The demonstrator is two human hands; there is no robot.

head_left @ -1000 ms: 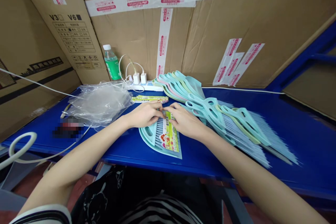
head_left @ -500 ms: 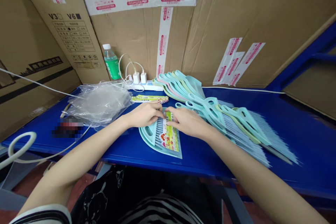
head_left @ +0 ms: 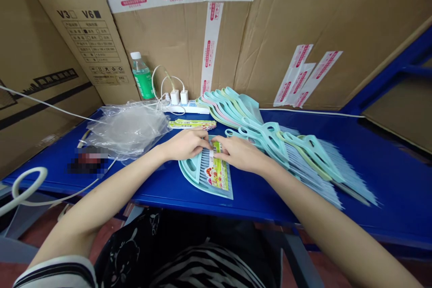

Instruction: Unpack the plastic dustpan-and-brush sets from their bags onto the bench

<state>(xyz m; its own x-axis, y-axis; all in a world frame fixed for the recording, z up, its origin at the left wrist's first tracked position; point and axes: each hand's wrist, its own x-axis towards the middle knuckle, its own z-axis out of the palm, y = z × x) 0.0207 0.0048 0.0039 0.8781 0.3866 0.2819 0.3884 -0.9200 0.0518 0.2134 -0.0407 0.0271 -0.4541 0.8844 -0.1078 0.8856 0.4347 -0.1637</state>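
Hands: your left hand (head_left: pixel 185 145) and right hand (head_left: pixel 239 154) both curled, fingertips pinching the top edge of the printed card (head_left: pixel 218 172).
Card: lying on the teal dustpan (head_left: pixel 191 174), toward its right side.
Dustpan: flat on the blue worktop (head_left: pixel 158 189), just beside the stacked brooms (head_left: pixel 266 137).

Bright, even light fills the view, leaving only faint, soft shadows beneath the left hand (head_left: pixel 185 145) and right hand (head_left: pixel 241 154). Glare streaks the crumpled plastic bag (head_left: pixel 128 129) and sheens the blue table (head_left: pixel 371 144). Wide-angle distortion bows the cardboard boxes (head_left: pixel 337 31) toward the edges, the broom bristles (head_left: pixel 351 171) at right look soft, and a pixelated patch (head_left: pixel 88 160) obscures something at left.
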